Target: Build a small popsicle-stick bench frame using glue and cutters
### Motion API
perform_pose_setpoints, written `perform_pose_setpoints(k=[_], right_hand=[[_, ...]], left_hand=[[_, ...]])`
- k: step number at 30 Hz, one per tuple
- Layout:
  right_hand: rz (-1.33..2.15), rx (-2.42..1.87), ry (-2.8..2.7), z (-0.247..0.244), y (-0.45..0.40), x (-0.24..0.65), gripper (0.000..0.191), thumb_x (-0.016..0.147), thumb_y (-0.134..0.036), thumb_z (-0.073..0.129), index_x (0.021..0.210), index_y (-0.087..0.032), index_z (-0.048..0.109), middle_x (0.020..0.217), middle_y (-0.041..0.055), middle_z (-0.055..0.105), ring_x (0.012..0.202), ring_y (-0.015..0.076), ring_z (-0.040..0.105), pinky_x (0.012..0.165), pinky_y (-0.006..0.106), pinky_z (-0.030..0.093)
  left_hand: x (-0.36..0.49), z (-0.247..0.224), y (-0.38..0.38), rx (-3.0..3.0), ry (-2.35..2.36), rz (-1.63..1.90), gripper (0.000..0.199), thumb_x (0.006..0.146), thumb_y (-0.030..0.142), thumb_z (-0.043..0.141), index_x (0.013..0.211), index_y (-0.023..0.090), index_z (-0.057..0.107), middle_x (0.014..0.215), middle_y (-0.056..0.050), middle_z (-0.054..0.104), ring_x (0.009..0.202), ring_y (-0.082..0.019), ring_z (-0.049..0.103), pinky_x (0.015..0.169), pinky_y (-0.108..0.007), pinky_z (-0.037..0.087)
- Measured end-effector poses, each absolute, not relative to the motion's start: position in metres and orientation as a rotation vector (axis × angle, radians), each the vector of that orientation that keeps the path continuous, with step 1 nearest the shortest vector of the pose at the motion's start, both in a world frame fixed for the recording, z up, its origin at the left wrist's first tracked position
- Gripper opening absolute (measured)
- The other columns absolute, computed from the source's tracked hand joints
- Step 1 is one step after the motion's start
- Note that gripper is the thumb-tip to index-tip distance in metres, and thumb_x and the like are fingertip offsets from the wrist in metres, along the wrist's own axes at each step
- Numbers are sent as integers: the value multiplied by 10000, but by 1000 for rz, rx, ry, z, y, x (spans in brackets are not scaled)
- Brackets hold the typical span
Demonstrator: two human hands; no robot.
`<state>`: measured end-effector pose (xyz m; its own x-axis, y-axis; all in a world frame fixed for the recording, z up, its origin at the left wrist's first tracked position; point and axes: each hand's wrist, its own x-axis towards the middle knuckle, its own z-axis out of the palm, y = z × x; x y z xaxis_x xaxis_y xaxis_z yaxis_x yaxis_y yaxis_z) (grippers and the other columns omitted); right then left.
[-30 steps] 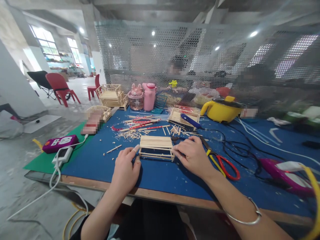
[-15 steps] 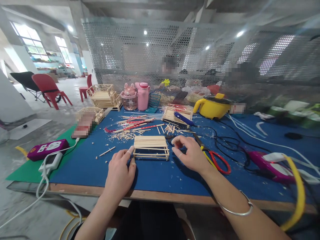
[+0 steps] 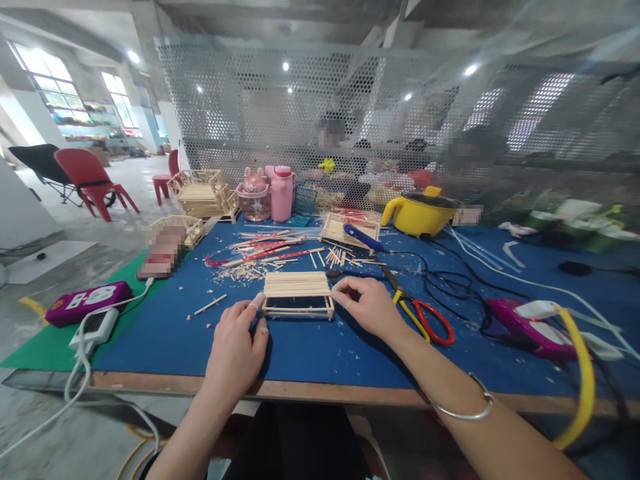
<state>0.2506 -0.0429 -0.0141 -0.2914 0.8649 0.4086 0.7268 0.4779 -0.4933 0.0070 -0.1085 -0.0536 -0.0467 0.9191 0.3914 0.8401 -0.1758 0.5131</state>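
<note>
A small wooden-stick model [image 3: 297,285] stands on the blue mat in front of me, with a slatted top and an open frame of thin sticks below. My left hand [image 3: 237,347] steadies its left end, index fingertip against the edge and thumb lower down. At the right end, my right hand [image 3: 367,307] has thumb and index finger closed together at the corner of the top. Whether a small piece lies between those fingertips I cannot make out. Pale coverings sit on some fingertips. Scissors [image 3: 435,323] with red and yellow handles lie right of my right hand.
Behind the model are loose sticks [image 3: 340,257], offcuts [image 3: 243,273] and a blue-handled corded tool [image 3: 363,237] resting on another stick model [image 3: 337,227]. A yellow pot [image 3: 423,215], pink jug [image 3: 281,193], purple power strips [image 3: 87,302], cables and a phone [image 3: 163,252] surround the work area.
My right hand has moved left, from just beside the model to its right end, and its fingers have closed there. My left hand stays at the left end. The view has shifted slightly.
</note>
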Motion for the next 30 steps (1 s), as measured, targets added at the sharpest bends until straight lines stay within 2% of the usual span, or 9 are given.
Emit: perform_pose_setpoints(k=[4,8,13,23,27,30], right_hand=[[403,-1364,-2000,-19,-42,250,152,779,-296,577,704,-198,665,611,-20,630,562,122,518,552,234,372],[417,-1377,-1974,-21,-42,250,164,764,-313,574,703,-195,672,625,-13,641,573,127,527,560,237,384],[404,-1391,-1964,-19,-42,248,175,750,-314,573,678,-189,673,607,-8,641,562,130,533,551,238,385],[566,-1365,-1932,-20,-38,248,179,743,-316,579,680,-171,664,679,20,686,632,156,595,605,251,431],[649,-1341,-1963,-20,-36,254,333,853,-393,456,737,-168,674,600,1,638,563,137,564,576,246,424],[568,-1340,-1896,-18,-39,257,441,919,-409,325,814,-167,679,570,-4,607,548,135,555,562,242,409]], left_hand=[[7,-54,-108,2012,1899,1073,439,844,244,418,1270,172,495,1143,-83,597,1073,-255,511,934,-427,417],[7,-55,-108,1890,1905,1092,547,818,226,461,1351,151,367,1117,-75,617,1014,-228,551,927,-409,423],[7,-53,-106,2057,1907,960,407,847,238,422,1234,158,521,1147,-88,620,1068,-246,535,934,-409,410],[9,-50,-105,2106,1967,888,405,846,231,419,1224,149,540,1056,-89,644,1003,-253,550,883,-408,430],[8,-53,-106,2117,1974,882,405,849,253,419,1226,159,532,1039,-84,645,975,-251,562,849,-406,447],[8,-55,-107,2128,1978,881,430,857,263,407,1257,135,504,1077,-103,635,1018,-261,556,867,-415,447]])
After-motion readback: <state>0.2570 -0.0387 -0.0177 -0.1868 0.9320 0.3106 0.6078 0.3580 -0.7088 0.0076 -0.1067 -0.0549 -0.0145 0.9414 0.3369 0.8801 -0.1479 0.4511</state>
